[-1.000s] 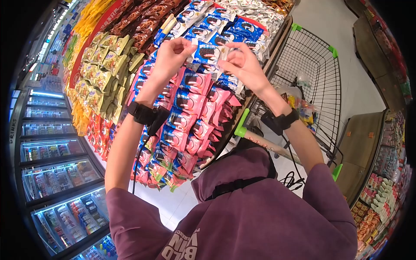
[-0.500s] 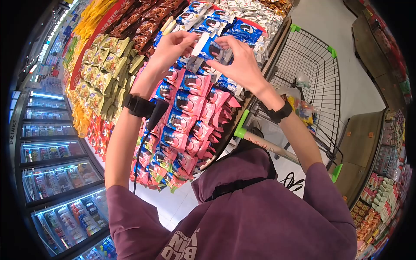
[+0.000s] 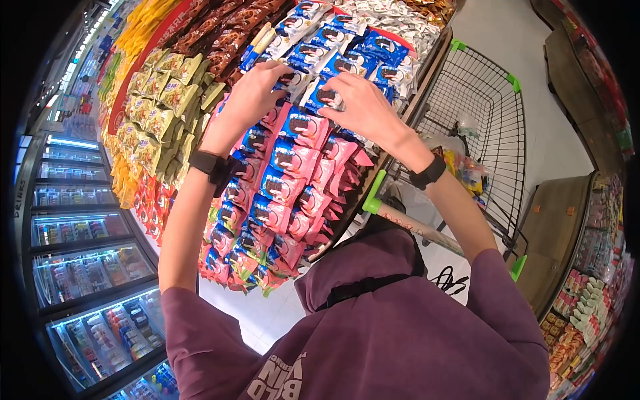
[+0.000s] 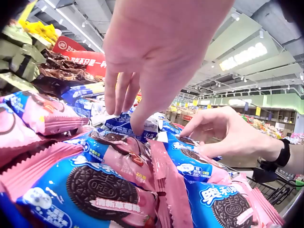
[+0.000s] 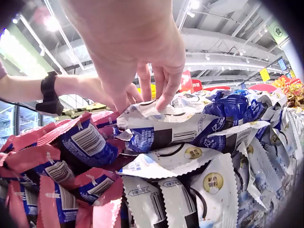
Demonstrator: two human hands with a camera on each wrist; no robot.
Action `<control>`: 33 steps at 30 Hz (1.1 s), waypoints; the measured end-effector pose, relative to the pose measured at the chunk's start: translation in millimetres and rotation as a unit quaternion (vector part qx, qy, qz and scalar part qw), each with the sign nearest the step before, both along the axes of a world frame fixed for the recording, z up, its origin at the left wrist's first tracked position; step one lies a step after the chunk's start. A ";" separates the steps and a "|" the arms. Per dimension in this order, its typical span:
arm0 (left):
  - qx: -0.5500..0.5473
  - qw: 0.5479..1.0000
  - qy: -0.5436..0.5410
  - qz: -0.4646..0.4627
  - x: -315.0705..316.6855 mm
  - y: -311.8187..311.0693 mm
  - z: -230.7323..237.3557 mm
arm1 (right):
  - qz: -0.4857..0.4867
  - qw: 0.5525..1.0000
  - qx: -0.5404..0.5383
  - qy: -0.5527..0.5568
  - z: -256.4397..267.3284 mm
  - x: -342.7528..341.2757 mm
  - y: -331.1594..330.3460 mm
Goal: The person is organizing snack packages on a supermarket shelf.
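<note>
My right hand [image 3: 367, 110] pinches a blue-and-white cookie pack [image 3: 323, 97] between thumb and fingers, low over the pile. Seen from the right wrist, fingertips of the right hand [image 5: 135, 52] press at the top of the white-and-blue cookie pack [image 5: 164, 130]. My left hand [image 3: 250, 100] is just left of it, fingers pointing down at another blue-and-white pack [image 3: 293, 81]. From the left wrist, the relaxed fingers of the left hand [image 4: 152, 61] reach down to a blue pack [image 4: 128, 126]. Pink-and-blue cookie packs [image 4: 102, 194] lie closest to me.
Green snack bags [image 3: 163, 93] and brown bags [image 3: 230, 40] fill the display's left side; white packs [image 3: 407, 23] lie at the back. A wire shopping cart [image 3: 490, 80] with several bagged goods stands right. Lit drink fridges [image 3: 93, 280] line the far left.
The blue-and-white pack, held up between both hands earlier, has come down onto the pile with my right hand. My left hand has let go of it and moved slightly left and down.
</note>
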State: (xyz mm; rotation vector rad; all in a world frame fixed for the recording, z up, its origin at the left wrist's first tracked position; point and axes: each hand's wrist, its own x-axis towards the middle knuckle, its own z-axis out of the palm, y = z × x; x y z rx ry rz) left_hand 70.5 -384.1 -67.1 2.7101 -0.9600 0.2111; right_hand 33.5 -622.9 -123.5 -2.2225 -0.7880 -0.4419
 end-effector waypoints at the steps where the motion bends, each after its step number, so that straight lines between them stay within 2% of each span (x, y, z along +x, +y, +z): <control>1: -0.005 1.000 0.010 0.005 0.0 -2.4 1.2 | -0.001 1.000 0.000 0.001 -0.5 0.4 0.6; 4: -0.016 1.000 0.014 0.001 0.8 -6.6 -0.2 | -0.008 1.000 0.013 0.019 -1.6 1.5 5.0; 7: -0.018 1.000 0.017 -0.002 2.3 -6.6 -1.2 | -0.003 0.997 0.029 -0.069 -4.7 5.1 7.0; 10: -0.017 1.000 0.007 -0.009 3.3 -2.3 -2.0 | -0.003 1.000 0.022 0.003 2.2 1.3 6.0; 13: -0.016 1.000 -0.001 -0.002 -1.0 -1.1 1.4 | -0.007 0.999 0.042 0.030 2.8 -0.4 4.5; 17: -0.024 0.999 0.004 0.021 -11.9 -1.8 8.8 | -0.038 0.996 0.051 -0.067 -0.9 5.2 -5.2; 20: -0.050 0.998 -0.020 -0.015 -16.0 -7.8 9.5 | -0.079 0.992 0.035 -0.095 2.8 19.4 -14.5; 24: -0.007 0.995 -0.074 -0.065 -5.6 -20.9 2.2 | -0.068 0.997 0.005 -0.044 -1.5 35.0 -14.7; 25: 0.024 0.997 -0.048 -0.049 -2.7 -23.9 1.0 | -0.064 0.998 0.006 -0.015 -2.4 36.8 -13.0; 28: 0.050 0.992 -0.092 -0.072 4.9 -31.1 -7.2 | -0.076 0.997 -0.023 0.007 -1.7 40.2 -12.4; 33: 0.080 0.992 -0.066 -0.073 9.0 -28.3 -10.2 | -0.060 0.997 0.009 -0.038 -9.0 47.7 -17.7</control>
